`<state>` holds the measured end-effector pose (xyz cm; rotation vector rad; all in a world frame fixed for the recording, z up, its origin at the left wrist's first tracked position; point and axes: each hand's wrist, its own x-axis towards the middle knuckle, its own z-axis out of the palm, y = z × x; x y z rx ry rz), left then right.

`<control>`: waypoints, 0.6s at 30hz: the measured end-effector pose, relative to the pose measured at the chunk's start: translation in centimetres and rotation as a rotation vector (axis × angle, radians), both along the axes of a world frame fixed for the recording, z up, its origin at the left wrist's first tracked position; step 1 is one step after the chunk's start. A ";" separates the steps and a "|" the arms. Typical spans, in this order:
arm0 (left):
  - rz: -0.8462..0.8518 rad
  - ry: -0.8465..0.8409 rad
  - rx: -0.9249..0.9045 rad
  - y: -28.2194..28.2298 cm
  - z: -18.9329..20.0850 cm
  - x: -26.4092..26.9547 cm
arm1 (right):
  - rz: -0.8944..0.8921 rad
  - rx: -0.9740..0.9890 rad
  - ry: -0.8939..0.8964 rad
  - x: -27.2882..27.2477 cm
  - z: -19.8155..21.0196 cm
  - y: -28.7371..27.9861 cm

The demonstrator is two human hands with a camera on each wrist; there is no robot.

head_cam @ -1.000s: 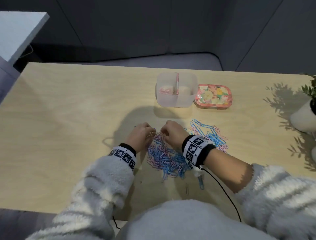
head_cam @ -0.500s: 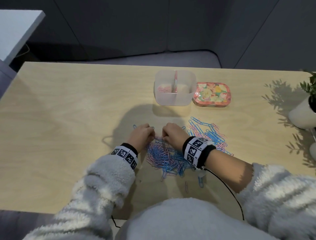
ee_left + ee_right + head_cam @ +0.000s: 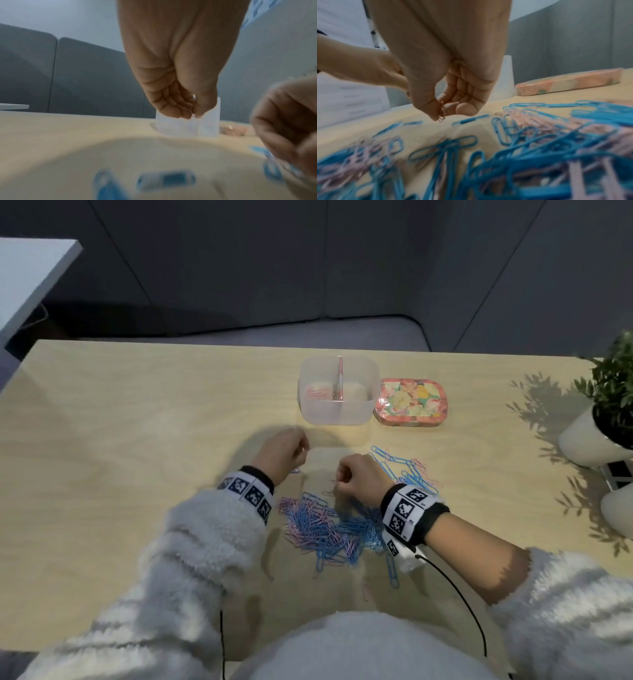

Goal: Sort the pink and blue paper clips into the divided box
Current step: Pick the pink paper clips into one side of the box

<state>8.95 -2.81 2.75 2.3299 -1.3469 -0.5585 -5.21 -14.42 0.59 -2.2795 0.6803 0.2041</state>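
Pink clip (image 3: 441,113) hangs pinched in our right hand (image 3: 363,479), long axis downward; our left hand (image 3: 282,455), fingers curled on something small, sits nearer the divided box (image 3: 339,412), which lies straight ahead beyond the bench pile (image 3: 325,529).

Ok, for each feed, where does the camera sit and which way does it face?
Head: looks down and forward over the pale wooden table; both hands and fuzzy grey sleeves show.
Left wrist: low, facing the translucent divided plastic box; left hand fills the centre.
Right wrist: low over the pile of blue and pink paper clips; right hand pinches a pink paper clip.
All three share the box.
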 end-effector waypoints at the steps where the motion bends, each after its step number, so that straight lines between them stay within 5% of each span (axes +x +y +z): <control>1: 0.013 -0.012 -0.056 -1.0 0.9 0.6 | -0.034 -0.002 -0.031 -0.2 0.3 -0.5; 4: 0.059 -0.079 -0.253 -4.6 3.4 2.2 | -0.095 -0.026 -0.098 -0.6 1.6 -2.0; 9: 0.145 -0.138 -0.124 -8.5 4.2 3.9 | -0.191 0.020 -0.204 0.0 4.1 -4.0; 18: 0.190 -0.162 -0.261 -5.2 2.3 3.5 | -0.208 -0.091 -0.368 7.1 7.1 -6.0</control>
